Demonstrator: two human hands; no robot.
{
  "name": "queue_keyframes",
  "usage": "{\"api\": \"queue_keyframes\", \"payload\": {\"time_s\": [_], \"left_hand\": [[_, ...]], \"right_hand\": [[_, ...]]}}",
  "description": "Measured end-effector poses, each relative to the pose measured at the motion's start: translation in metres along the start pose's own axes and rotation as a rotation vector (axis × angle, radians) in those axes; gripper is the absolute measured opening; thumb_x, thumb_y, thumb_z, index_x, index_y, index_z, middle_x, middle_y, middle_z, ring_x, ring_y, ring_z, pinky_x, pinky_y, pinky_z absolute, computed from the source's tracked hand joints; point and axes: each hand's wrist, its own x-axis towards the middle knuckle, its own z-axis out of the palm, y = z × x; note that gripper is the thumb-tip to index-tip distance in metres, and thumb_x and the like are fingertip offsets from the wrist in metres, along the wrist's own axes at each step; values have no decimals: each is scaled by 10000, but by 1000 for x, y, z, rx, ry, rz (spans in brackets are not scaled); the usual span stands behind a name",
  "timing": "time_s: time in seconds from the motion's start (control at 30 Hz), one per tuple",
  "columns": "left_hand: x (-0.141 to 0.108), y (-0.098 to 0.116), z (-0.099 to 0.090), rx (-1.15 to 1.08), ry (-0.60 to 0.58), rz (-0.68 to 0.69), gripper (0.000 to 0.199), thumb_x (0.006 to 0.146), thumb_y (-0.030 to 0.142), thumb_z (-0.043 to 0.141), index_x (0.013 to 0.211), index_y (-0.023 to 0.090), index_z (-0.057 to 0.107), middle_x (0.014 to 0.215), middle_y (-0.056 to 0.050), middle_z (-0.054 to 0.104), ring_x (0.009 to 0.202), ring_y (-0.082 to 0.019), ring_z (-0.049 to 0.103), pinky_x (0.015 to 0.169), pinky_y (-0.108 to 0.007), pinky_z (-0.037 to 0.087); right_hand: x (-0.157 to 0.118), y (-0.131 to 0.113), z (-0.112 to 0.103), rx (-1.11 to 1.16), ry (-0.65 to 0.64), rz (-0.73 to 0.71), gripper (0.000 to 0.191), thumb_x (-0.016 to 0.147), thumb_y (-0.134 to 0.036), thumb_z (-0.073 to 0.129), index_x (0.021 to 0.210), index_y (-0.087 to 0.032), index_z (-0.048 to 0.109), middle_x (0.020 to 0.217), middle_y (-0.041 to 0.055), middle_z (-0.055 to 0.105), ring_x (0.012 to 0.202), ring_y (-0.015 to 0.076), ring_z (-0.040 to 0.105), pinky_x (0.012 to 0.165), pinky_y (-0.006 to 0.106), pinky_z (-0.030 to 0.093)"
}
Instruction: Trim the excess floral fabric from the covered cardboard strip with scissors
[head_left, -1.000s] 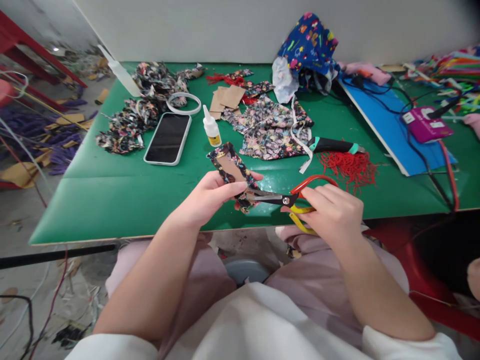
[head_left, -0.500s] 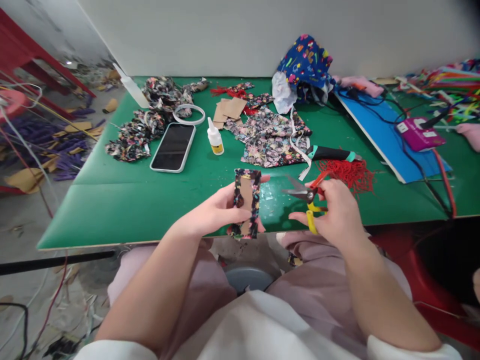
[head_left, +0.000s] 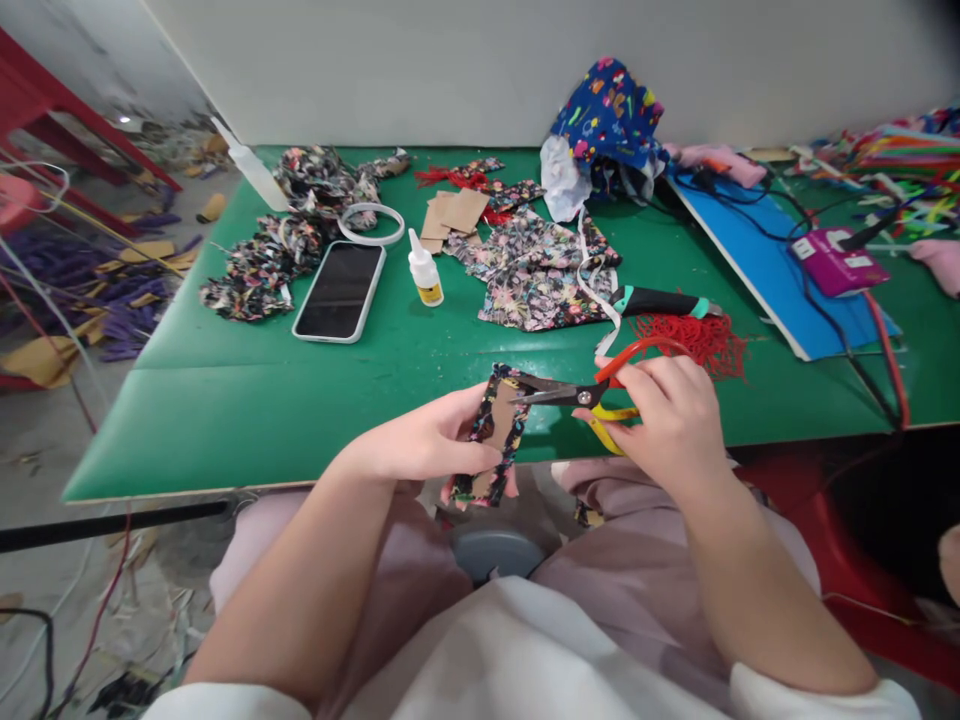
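Note:
My left hand [head_left: 435, 435] grips a small brown cardboard piece [head_left: 495, 425] whose edges are wrapped in dark floral fabric. The piece is tilted, its top leaning right, just above the table's front edge. In my right hand [head_left: 667, 415] is a pair of scissors [head_left: 585, 397] with one red and one yellow handle. The blades are slightly apart, and their tips lie over the upper right of the fabric-edged piece. Whether the fabric is between the blades I cannot tell. Floral fabric pieces [head_left: 540, 275] lie beyond my hands, beside brown cardboard pieces [head_left: 457, 215].
On the green table [head_left: 225, 420] are a phone [head_left: 340, 290], a small glue bottle [head_left: 426, 272], a white ring [head_left: 372, 224], a larger bottle [head_left: 251, 170] and bunched fabric [head_left: 270, 255]. To the right lie a black-and-teal tool [head_left: 660, 302], red strands [head_left: 697, 345] and a blue board [head_left: 780, 280].
My right hand has brought the scissors left, onto the upper part of the fabric-edged piece, with the blades narrowing. The piece has tilted rightward at its top and sits slightly lower.

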Motion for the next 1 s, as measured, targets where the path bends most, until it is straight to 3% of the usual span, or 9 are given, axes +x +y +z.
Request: {"api": "queue_keyframes", "payload": {"time_s": [0.23,0.53,1.0], "left_hand": [[2,4,-1,73,-90,-62,299,761,222,587,1032,206,462,771,-40,707,514,-139,634,354,-160,419],[2,5,-3,113,-120,-72,249,789,214,572,980,188,414,785,-26,692,522,-114,622,381,-151,417],[2,2,-6,41,-147,-56,234,796,193,558,973,190,405,728,-19,686,509,-130,630,378,-159,427]], "right_hand": [[1,-1,-3,-22,-28,-8,476,762,-417,610,1132,-119,585,771,78,575,717,218,466,655,341,381],[-2,-3,-2,-25,12,18,153,774,-295,628,868,-177,649,622,-1,578,611,139,487,573,262,351],[-3,-5,-3,-115,40,13,131,785,-322,617,738,-200,630,506,-33,503,556,121,435,504,264,268]]}}
